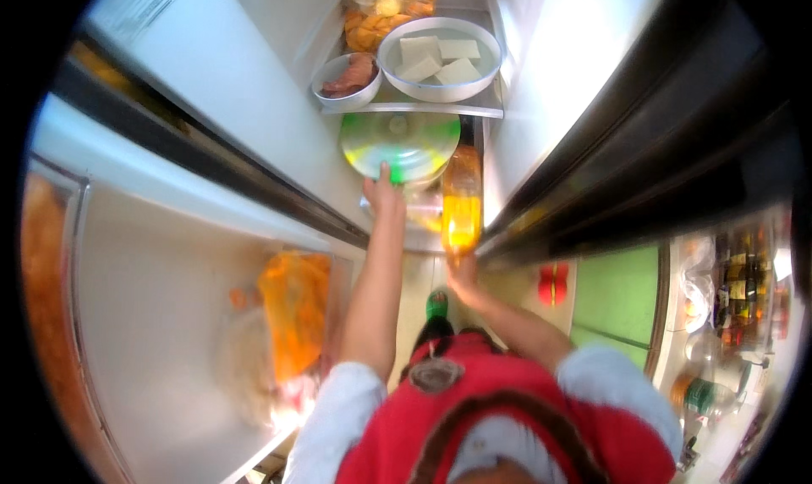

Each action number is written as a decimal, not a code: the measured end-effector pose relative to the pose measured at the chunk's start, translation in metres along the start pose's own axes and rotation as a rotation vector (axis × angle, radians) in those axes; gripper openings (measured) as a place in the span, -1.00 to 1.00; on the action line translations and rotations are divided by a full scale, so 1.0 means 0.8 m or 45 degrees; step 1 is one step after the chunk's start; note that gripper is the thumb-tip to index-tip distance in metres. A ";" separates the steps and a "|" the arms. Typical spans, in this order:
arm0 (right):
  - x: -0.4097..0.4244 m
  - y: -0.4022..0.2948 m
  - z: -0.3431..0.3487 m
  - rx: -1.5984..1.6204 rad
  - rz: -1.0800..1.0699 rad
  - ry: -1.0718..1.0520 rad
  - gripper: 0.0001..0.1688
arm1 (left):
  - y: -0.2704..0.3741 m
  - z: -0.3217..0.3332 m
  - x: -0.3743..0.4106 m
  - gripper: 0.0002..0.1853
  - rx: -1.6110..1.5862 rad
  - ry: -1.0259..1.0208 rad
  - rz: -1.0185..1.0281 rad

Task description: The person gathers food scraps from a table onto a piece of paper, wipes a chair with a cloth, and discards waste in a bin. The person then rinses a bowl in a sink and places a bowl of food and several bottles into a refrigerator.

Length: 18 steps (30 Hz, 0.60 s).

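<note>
My left hand (384, 195) is inside an open refrigerator, one finger pointing up at the near rim of a round see-through cover (401, 145) with green and yellow tints. Blur hides whether its fingers grip that rim. My right hand (463, 278) holds the near end of a clear bottle (462, 198) with orange-yellow liquid in it. The bottle stands beside the cover, on its right. On the shelf above, a white bowl (438, 92) holds several white tofu blocks (420, 58) in liquid. To its left, a smaller white bowl (347, 97) contains raw-looking meat (353, 76).
Behind the bowls lies a clear bag of orange pieces (379, 27). The shelf's front edge (412, 108) runs above the cover. An opened door (152, 294) at left carries an orange bag (295, 313). At right, a counter holds several bottles (739, 281). A red object (553, 284) lies on the floor.
</note>
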State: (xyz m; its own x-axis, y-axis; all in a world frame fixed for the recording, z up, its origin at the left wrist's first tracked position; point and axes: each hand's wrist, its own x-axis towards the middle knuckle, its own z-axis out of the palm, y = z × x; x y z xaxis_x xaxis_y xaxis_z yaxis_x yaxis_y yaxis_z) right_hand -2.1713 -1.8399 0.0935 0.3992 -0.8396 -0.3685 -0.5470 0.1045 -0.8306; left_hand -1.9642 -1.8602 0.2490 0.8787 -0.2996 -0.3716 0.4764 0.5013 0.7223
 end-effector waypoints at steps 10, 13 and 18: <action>-0.063 -0.016 -0.035 0.290 0.128 -0.124 -0.50 | -0.014 0.070 0.070 -0.63 -0.048 -0.011 -0.066; -0.065 -0.023 -0.046 0.353 0.165 -0.145 -0.50 | -0.030 0.095 0.104 -0.62 -0.060 0.072 -0.049; -0.065 -0.041 -0.059 0.401 0.110 -0.186 -0.53 | -0.059 0.112 0.189 -0.60 -0.464 -0.301 -0.046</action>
State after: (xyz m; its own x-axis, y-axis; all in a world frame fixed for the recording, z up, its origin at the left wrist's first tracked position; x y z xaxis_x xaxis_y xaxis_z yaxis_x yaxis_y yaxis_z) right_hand -2.2089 -1.8251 0.1601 0.4747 -0.7376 -0.4801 -0.3392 0.3500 -0.8732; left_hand -1.8567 -2.0016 0.2108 0.8504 -0.4785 -0.2189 0.5236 0.7282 0.4422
